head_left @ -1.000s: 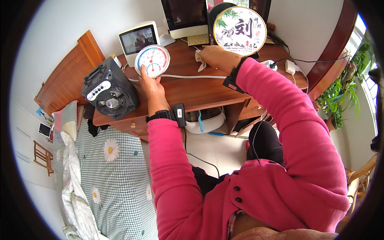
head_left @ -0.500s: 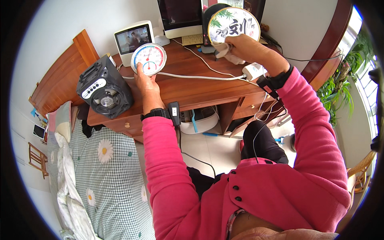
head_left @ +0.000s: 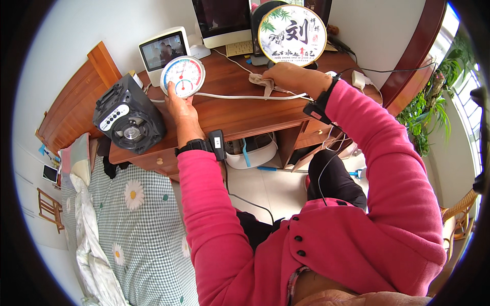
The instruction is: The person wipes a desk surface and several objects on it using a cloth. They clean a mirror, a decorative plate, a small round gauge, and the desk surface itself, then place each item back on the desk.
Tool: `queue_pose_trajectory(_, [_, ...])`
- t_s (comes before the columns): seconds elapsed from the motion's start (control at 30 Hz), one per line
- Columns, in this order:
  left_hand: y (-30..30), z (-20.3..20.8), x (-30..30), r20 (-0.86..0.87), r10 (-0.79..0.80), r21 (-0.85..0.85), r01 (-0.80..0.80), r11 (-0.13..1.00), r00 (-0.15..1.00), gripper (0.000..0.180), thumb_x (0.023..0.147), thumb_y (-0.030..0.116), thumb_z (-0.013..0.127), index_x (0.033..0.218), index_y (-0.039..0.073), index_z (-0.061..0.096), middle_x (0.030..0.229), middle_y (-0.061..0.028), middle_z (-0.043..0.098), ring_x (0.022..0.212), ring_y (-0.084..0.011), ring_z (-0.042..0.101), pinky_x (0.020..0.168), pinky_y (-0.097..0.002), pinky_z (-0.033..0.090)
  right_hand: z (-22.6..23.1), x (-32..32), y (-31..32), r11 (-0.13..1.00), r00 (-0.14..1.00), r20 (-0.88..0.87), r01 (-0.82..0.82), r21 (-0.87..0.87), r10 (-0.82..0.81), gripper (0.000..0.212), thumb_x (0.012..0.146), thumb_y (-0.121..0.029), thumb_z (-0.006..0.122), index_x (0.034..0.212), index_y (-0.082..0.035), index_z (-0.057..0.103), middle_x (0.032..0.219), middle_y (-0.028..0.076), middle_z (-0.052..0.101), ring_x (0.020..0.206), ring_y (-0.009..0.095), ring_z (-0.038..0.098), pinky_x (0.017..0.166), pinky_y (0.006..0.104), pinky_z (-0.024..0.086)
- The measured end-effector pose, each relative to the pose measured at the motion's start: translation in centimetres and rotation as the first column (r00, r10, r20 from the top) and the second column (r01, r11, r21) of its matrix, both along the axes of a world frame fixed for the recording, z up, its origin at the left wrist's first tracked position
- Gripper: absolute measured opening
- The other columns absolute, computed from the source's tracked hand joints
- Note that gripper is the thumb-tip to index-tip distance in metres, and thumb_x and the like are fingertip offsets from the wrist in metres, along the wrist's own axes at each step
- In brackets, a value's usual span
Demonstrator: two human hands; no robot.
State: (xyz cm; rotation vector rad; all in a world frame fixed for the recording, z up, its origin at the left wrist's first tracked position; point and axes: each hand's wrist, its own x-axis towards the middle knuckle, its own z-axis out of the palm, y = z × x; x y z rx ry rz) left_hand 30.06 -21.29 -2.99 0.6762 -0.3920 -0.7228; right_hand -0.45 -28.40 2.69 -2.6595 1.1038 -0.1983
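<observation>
My left hand [head_left: 184,113] is closed on a round white dial thermometer [head_left: 187,73], held upright above the desk's left part with its coloured face showing. My right hand [head_left: 295,77] grips a pale beige cloth [head_left: 262,85] low over the desk, just in front of a round decorated plaque [head_left: 305,47]. The plaque stands upright and shows green leaves and black brush writing. Below my right hand, a white cable [head_left: 240,97] runs across the brown wooden desk [head_left: 224,116].
A black speaker [head_left: 131,115] stands on the desk's left end, beside a small white-framed screen [head_left: 164,51]. A monitor [head_left: 224,23] stands behind. A white plug adapter [head_left: 359,79] and cables lie at the right. A checked bed [head_left: 148,229] is at the left.
My right hand has moved down and left with the cloth, from the plaque's lower edge to just above the desk. My left hand still holds the thermometer.
</observation>
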Motion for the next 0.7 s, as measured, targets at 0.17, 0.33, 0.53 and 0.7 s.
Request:
queue_pose_trajectory(0.17, [0.1,0.1,-0.1,-0.003,0.011,0.000,-0.011,1.000,1.000,0.051,0.094,0.030,0.061,0.136,0.005,0.046,0.129,-0.0130,0.058,0.115,-0.0284,0.061,0.091,-0.0466,0.053,2.6,-4.5,1.9,0.998,0.988,-0.157,0.016,0.058,-0.006,0.031,0.081,-0.002,0.049,0.105,-0.007,0.068,0.086,0.015,0.069,0.086,0.032,0.068,0.073,0.0404,0.051])
queue_pose_trajectory(0.33, [0.1,0.2,-0.2,0.006,-0.026,-0.024,0.026,0.999,1.000,0.051,0.094,0.029,0.061,0.136,0.004,0.046,0.128,-0.0132,0.059,0.115,-0.0289,0.061,0.091,-0.0465,0.053,4.6,-6.0,2.2,0.987,0.991,-0.052,0.125,0.100,-0.121,0.024,0.081,-0.006,0.054,0.099,-0.009,0.070,0.088,0.016,0.070,0.084,0.032,0.066,0.073,0.0374,0.050])
queue_pose_trajectory(0.53, [-0.2,-0.2,0.3,-0.015,0.013,0.027,-0.013,1.000,1.000,0.055,0.092,0.034,0.062,0.137,0.007,0.046,0.126,-0.0126,0.060,0.114,-0.0285,0.061,0.092,-0.0457,0.051,5.3,-3.2,1.1,0.977,0.956,0.290,0.033,-0.213,0.031,0.024,0.088,-0.011,0.055,0.107,-0.012,0.069,0.093,0.015,0.070,0.085,0.033,0.067,0.076,0.0374,0.052])
queue_pose_trajectory(0.7, [0.3,-0.4,0.9,-0.048,0.121,0.147,-0.112,0.983,0.992,0.056,0.090,0.046,0.060,0.134,0.014,0.049,0.127,-0.0087,0.060,0.106,-0.0250,0.061,0.089,-0.0463,0.044,4.6,2.9,0.8,0.987,0.964,0.265,0.017,-0.157,0.025,0.027,0.085,-0.014,0.062,0.111,-0.014,0.068,0.093,0.015,0.070,0.087,0.034,0.066,0.075,0.0381,0.052])
